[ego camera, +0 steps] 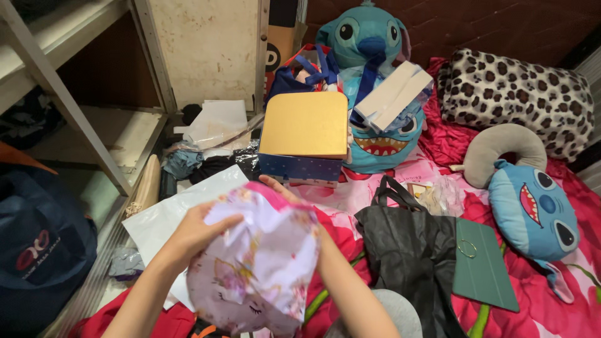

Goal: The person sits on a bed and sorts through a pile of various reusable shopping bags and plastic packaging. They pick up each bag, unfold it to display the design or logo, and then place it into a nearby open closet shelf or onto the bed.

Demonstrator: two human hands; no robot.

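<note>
I hold a pink and lilac bag with a sleepy unicorn print (253, 269) low in the middle of the view. My left hand (194, 231) grips its crumpled top left edge. My right hand (278, 186) sits behind the bag's top, mostly hidden by the fabric, with only fingertips showing. The bag hangs just above a red flowered bedspread (538, 294).
A gold-lidded blue box (305, 134) stands just beyond my hands. A black bag (407, 250) and a green tablet case (482, 266) lie to the right. Blue plush toys (369, 37), a neck pillow (504, 150) and a leopard pillow (519, 94) are behind. A metal shelf (69, 106) and a navy bag (41, 250) stand at the left.
</note>
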